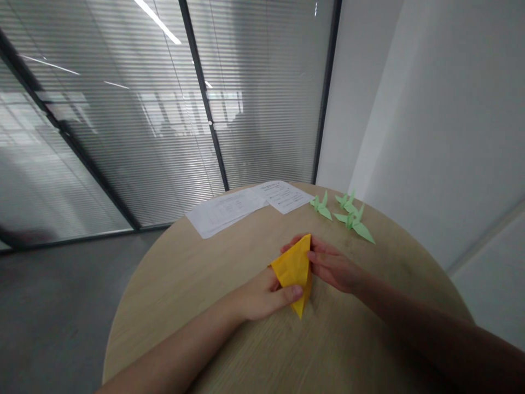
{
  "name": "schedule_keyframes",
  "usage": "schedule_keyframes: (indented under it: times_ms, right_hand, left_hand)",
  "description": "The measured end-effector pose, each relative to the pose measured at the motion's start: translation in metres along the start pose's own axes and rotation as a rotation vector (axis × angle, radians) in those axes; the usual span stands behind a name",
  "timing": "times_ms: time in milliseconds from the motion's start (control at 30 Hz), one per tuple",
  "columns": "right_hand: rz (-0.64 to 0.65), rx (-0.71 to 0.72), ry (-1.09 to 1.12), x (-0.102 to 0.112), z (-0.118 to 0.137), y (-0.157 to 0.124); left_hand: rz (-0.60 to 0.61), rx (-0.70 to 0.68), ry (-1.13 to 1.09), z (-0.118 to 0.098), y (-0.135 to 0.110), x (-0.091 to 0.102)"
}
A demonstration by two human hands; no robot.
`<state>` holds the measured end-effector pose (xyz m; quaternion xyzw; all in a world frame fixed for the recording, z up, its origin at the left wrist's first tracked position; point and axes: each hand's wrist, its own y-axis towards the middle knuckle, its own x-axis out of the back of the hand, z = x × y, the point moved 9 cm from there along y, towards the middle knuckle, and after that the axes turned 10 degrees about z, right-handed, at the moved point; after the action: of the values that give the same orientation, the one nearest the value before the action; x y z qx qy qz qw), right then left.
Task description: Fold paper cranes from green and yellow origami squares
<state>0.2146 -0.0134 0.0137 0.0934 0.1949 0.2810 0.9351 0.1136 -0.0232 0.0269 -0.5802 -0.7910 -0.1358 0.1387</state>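
From over here, the grey floor [61, 317] lies at the far left, below a tall glass partition [143, 148] with slatted blinds and dark frames. Next comes the round wooden table [164, 284], and toward its far edge some white printed sheets [225, 212] lie overlapping, another printed page [287, 198] resting at their right end. Nearer, the person's left hand [262, 295] reaches in, holding a folded piece of yellow paper [292, 265] with the thumb pressed on its front and the other fingers mostly hidden by it. That paper is in the hands over the middle of the table, tilted, one point up and another down. The right hand [334, 269] meets its upper right edge with the fingers close together; whether it grips or merely steadies the paper, I can't tell. Beyond that hand, farther back on the table, sit three pale green paper birds [356, 224], grouped near one another. A plain white wall [451, 137] closes off the right side.
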Motion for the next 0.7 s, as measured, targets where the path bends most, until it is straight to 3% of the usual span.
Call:
schedule_keyframes:
  times_ms: [200,433,567,633,700]
  right_hand:
    - [-0.037,-0.047,-0.065,0.003,-0.001,0.0]
    - [-0.189,-0.008,-0.147,0.02,0.008,0.0]
    - [-0.326,0.017,-0.18,0.041,0.01,0.0]
    - [-0.398,0.024,-0.186,0.052,0.009,-0.001]
    - [-0.426,0.01,-0.195,0.058,0.006,-0.001]
  left_hand:
    - [-0.061,0.095,0.03,0.007,-0.002,0.0]
    - [-0.214,0.104,-0.083,0.013,0.004,0.009]
    - [-0.333,0.286,-0.071,0.026,-0.001,0.032]
    - [-0.381,0.395,0.059,0.027,-0.008,0.05]
    - [-0.491,0.411,0.295,0.014,-0.018,0.073]
